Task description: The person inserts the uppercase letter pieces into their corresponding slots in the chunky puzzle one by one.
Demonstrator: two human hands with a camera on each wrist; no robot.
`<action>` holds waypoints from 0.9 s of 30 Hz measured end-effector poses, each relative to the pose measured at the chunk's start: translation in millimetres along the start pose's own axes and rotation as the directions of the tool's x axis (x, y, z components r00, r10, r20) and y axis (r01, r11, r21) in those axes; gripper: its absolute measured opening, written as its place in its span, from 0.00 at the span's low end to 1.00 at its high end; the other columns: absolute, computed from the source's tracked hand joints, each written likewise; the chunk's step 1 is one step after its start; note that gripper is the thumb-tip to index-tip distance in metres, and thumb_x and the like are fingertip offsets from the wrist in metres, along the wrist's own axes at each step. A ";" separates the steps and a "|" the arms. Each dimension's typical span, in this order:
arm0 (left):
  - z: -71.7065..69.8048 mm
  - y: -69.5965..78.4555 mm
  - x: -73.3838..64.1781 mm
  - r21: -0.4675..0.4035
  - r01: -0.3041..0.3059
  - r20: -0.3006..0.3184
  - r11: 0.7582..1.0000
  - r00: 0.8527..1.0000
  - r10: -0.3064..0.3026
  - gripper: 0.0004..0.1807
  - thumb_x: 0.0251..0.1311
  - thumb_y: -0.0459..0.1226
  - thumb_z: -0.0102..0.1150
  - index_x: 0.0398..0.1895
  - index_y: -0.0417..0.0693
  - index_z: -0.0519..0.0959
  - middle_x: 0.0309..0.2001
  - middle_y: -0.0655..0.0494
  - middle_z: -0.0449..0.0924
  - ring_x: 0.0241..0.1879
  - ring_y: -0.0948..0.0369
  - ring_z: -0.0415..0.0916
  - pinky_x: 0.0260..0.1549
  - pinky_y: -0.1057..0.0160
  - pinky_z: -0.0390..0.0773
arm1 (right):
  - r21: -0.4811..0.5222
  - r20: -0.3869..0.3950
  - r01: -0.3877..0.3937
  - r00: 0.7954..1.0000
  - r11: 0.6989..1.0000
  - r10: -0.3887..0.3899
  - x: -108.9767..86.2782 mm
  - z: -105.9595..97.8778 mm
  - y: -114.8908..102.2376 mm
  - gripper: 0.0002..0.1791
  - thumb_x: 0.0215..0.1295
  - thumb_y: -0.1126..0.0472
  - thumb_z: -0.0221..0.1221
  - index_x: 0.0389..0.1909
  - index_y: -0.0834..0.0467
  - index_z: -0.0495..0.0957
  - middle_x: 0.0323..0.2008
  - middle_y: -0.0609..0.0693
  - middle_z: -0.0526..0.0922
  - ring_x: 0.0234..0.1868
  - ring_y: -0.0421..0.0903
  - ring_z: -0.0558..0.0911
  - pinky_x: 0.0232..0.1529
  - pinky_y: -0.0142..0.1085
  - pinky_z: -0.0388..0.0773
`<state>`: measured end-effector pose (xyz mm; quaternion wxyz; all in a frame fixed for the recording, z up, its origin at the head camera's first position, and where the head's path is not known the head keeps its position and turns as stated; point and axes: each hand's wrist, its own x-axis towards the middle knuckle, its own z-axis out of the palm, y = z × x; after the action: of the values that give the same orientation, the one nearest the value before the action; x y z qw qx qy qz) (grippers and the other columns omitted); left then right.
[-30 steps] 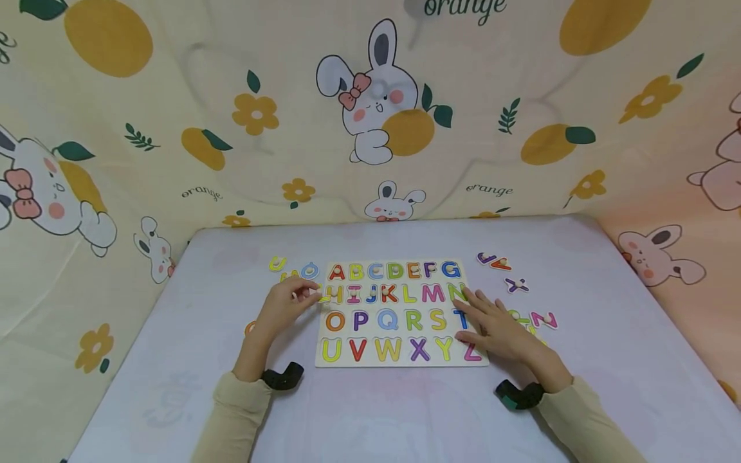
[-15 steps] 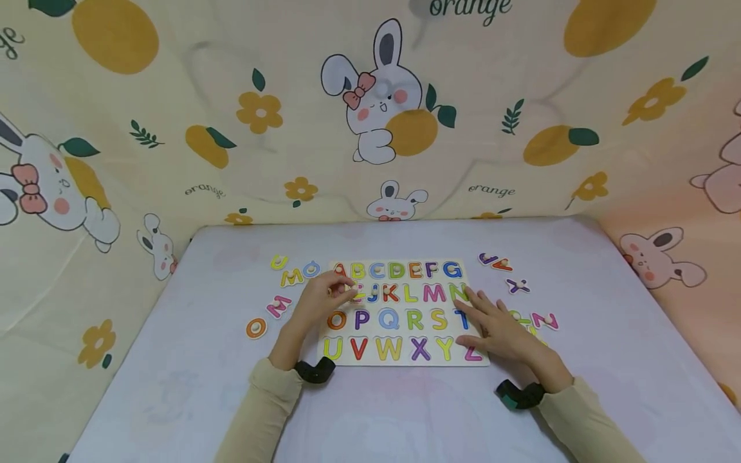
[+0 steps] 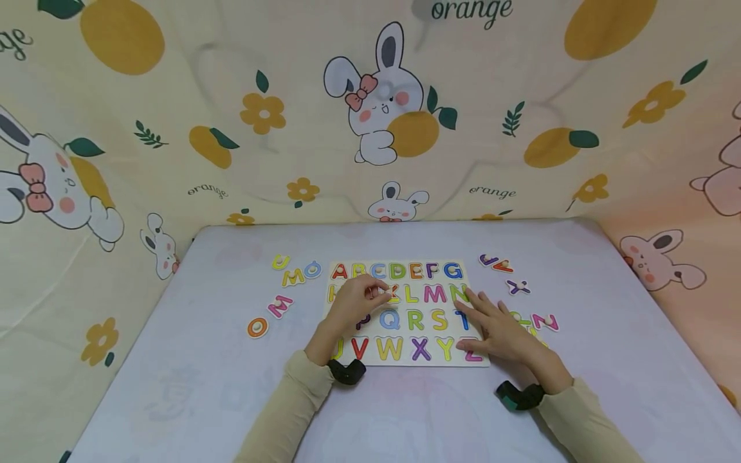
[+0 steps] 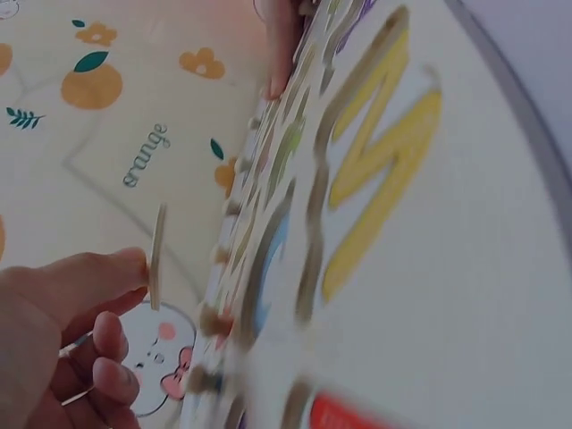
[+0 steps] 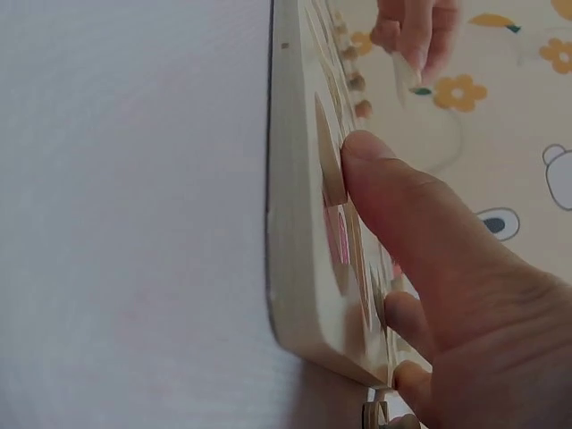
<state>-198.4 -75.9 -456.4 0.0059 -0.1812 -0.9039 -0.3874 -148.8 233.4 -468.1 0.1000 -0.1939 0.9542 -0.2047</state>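
Observation:
My left hand is over the middle of the wooden alphabet puzzle board. Between its thumb and fingertips it pinches a thin letter piece, seen edge-on in the left wrist view and held off the board. A bit of yellow shows under the fingertips in the head view; which letter it is, I cannot tell. My right hand rests with spread fingers on the board's right edge, its thumb on the surface near the pink Z slot. Knobbed pieces fill the top row, such as the blue G.
Left of the board lie loose letters: an orange O, a pink M, a yellow M, a blue O-like piece and a yellow one. To the right are a purple X, a pink N and several others.
My left hand has moved right with the pinched piece, from the board's left edge to the K and L area. The right hand has stayed in place.

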 end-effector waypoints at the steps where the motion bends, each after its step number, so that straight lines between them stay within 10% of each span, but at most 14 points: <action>1: 2.7 1.4 1.1 0.004 0.009 0.002 1.000 1.000 -0.009 0.11 0.59 0.43 0.65 0.39 0.47 0.85 0.28 0.57 0.75 0.27 0.66 0.65 0.27 0.74 0.62 | 0.003 0.001 -0.002 1.000 1.000 0.002 -0.2 -0.3 -0.2 0.48 0.51 0.33 0.63 0.71 0.51 0.62 0.76 0.60 0.51 0.75 0.69 0.49 0.70 0.70 0.42; 27: 42.7 22.6 20.5 0.128 0.155 -0.027 0.980 0.988 -0.153 0.10 0.59 0.45 0.63 0.40 0.54 0.86 0.36 0.58 0.85 0.31 0.67 0.72 0.29 0.73 0.66 | 0.010 0.007 -0.004 1.000 1.000 0.004 -1.2 -0.5 1.3 0.48 0.52 0.33 0.62 0.72 0.50 0.61 0.77 0.59 0.50 0.76 0.69 0.47 0.70 0.70 0.40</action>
<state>-204.5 -25.0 -467.4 -0.0045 -0.1068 -0.9384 -0.3288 -148.3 235.2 -468.2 0.1049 -0.1921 0.9533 -0.2084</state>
